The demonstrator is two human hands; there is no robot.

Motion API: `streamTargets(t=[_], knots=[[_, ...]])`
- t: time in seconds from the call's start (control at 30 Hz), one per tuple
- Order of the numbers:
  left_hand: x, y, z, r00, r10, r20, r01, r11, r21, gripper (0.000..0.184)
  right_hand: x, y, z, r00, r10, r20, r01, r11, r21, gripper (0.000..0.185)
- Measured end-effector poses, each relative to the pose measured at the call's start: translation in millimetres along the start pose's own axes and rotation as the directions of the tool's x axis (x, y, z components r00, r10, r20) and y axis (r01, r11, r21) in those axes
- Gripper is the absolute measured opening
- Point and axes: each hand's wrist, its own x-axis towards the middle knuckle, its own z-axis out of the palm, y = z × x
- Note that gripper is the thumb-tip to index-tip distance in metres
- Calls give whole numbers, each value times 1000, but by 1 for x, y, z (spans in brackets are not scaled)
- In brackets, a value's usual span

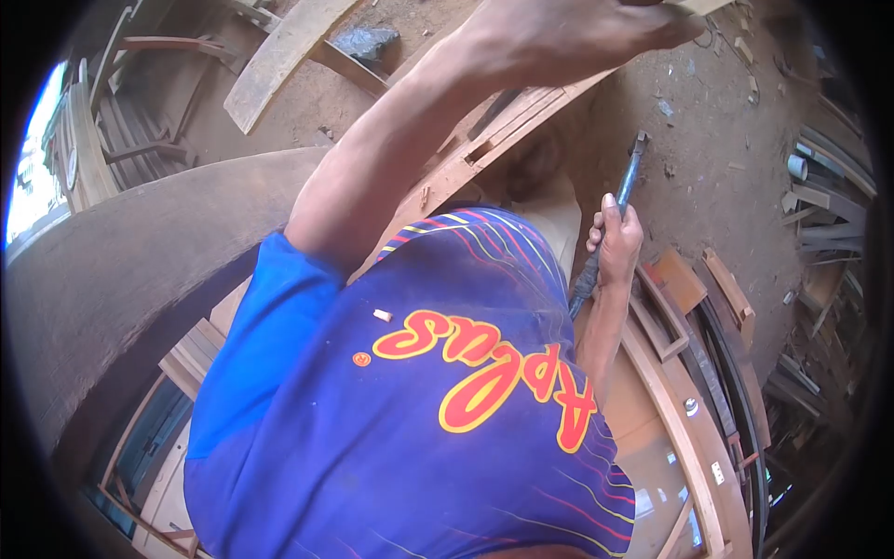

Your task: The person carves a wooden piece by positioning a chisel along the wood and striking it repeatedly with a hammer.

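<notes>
My right hand (616, 244) is closed around the handle of a hammer (630, 173). The hammer's metal head points up and away, and its lower handle is dark and looks wrapped. My left arm, in a blue sleeve, stretches across the top of the view. At the upper edge, my left hand (577, 35) is over a wooden beam (521, 126), with its fingers partly cut off by the frame. Whether it grips the beam is not visible. A rectangular mortise (478, 151) is cut into the beam. A small wood chip (382, 315) lies on my shirt.
A broad curved dark board (168, 210) stands at left. A loose plank (284, 61) lies at upper left on the dirt floor (717, 177). Wooden frames (684, 401) and boards are at lower right. Several wood offcuts (829, 214) are piled along the far right.
</notes>
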Motion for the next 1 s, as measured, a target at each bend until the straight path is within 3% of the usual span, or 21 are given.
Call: streamTargets(t=[0.07,0.13,0.2,0.23,0.33,0.47,0.53,0.67,0.7,0.77,0.8,0.83,0.87,0.93,1.0], knots=[[-6,-18,11,978,-155,-136,153,988,-24,25,-2,0,-4,1000,15,-11,-15,1000,3,31],[-23,-46,16,981,-5,-195,-2,999,-35,20,-2,3,-7,1000,19,-12,-19,1000,2,32],[-30,-63,9,968,27,-250,-68,985,-158,17,-2,7,-11,999,25,-45,-26,1000,-14,33],[-34,-62,11,960,-31,-277,-30,977,-211,16,-2,8,-12,999,28,-43,-29,999,-17,33],[-45,-78,4,975,9,-221,-39,991,-128,16,-1,7,-14,998,27,-49,-27,1000,-13,33],[-48,-73,5,974,-30,-226,-4,989,-148,17,-6,-8,-7,1000,-3,-29,3,1000,-22,33],[-46,-52,13,934,-10,-356,-74,972,-223,19,-10,-23,-2,1000,-25,-18,24,999,-36,33],[-45,-72,14,953,-16,-303,-22,992,-121,23,-21,-68,10,985,-169,26,171,979,-112,34],[-43,-85,17,935,147,-323,-175,983,-59,23,-23,-81,14,975,-218,28,220,968,-121,34],[-46,-86,14,890,311,-333,-328,945,6,23,-30,-104,20,953,-299,43,302,946,-116,34],[-54,-78,12,951,33,-307,-45,998,-35,29,-36,-114,21,929,-367,57,371,922,-109,34],[-60,-72,13,929,-250,-271,242,968,-66,38,-42,-126,22,928,-369,57,373,921,-111,34],[-61,-70,15,930,-248,-273,238,969,-67,38,-48,-139,23,888,-455,68,459,885,-69,34],[-62,-66,18,958,-61,-279,68,997,19,32,-59,-162,28,837,-542,75,545,838,-27,34],[-63,-66,21,961,-12,-277,25,999,44,32,-68,-178,31,679,-729,80,734,676,-66,35]])
